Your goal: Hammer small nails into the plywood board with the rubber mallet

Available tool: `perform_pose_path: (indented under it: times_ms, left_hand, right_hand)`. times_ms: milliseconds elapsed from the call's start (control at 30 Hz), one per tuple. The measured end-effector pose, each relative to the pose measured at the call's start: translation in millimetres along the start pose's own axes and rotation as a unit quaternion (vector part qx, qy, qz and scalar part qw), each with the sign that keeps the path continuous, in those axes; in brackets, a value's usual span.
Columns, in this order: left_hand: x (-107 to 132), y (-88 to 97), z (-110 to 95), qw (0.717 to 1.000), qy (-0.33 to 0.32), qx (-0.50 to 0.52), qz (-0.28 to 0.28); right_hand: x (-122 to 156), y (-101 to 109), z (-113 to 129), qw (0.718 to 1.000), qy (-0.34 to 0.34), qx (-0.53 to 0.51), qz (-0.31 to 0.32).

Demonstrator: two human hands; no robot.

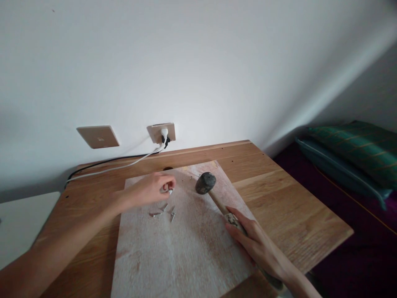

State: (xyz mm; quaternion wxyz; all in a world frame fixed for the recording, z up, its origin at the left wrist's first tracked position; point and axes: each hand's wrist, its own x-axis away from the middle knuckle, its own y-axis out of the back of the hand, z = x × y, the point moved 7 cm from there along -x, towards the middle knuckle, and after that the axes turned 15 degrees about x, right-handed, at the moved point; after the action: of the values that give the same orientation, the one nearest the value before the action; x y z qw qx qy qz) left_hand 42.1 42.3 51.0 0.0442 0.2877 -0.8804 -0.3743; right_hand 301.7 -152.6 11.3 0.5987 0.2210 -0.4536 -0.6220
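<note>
A mallet point(206, 183) with a dark, rounded head is in my right hand point(248, 236), whose fingers wrap round its wooden handle. Its head hangs over or rests on the far part of a whitish wooden board point(167, 260); I cannot tell which. My left hand point(158, 188) is closed over the board's far left part, fingers curled round something small and pale that I cannot make out. Just below that hand, several small silvery nails or screws point(173, 217) lie loose on the board.
The board lies on a wooden table point(279, 203) against a white wall. A white plug point(164, 133) sits in a wall socket, and white and black cables point(124, 167) run along the table's back edge. Green cushions point(356, 145) lie at the right, beyond the table.
</note>
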Motion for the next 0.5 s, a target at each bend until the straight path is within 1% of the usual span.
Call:
perform_pose_path:
  times_ms: [100,167,267,367,500]
  left_hand:
    - [-22.2,1.6,6.4,0.994,-0.003,0.076,-0.077]
    - [-34.6,-1.1,12.2,0.989,0.002,0.105,-0.103]
    - [-43.1,-6.6,22.4,0.984,0.019,0.119,-0.128]
    - [-41.7,-9.8,29.7,0.981,0.031,0.120,-0.148]
    - [-38.1,-12.8,29.9,0.983,0.030,0.114,-0.140]
  right_hand:
    - [-0.4,-4.8,2.2,0.999,-0.003,-0.021,0.040]
    - [-0.4,-6.1,4.7,0.998,-0.006,-0.038,0.055]
    - [-0.3,-4.1,7.4,0.997,-0.007,-0.054,0.051]
    - [-0.6,-3.0,7.9,0.997,-0.005,-0.055,0.050]
    - [-1.3,-1.1,6.2,0.998,-0.002,-0.053,0.026]
